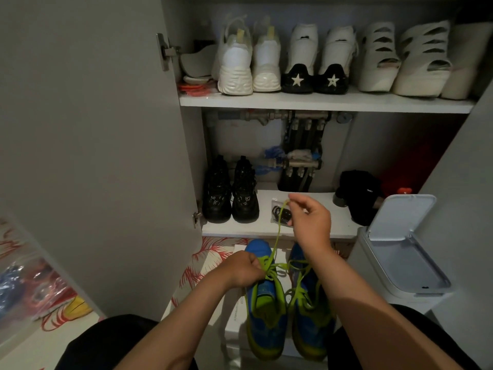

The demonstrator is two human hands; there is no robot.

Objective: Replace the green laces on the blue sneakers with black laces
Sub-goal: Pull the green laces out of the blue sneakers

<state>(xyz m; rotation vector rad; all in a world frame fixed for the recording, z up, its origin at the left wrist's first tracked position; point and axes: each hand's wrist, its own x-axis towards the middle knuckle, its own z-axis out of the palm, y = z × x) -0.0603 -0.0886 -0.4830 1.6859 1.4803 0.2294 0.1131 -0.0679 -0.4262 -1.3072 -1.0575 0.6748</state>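
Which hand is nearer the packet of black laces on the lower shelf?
Right. The right hand pinches the green lace by its end just beside the packet. The left hand is lower, gripping that lace at a sneaker.

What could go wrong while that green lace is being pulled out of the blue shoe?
1. The right hand pinches the green lace and draws it taut; if it snags in an eyelet, the blue sneaker may jerk free of the left hand.
2. Loose laces on the other sneaker lie right beside it and might tangle.
3. The raised hand is near the packet of black laces on the shelf and might knock it.
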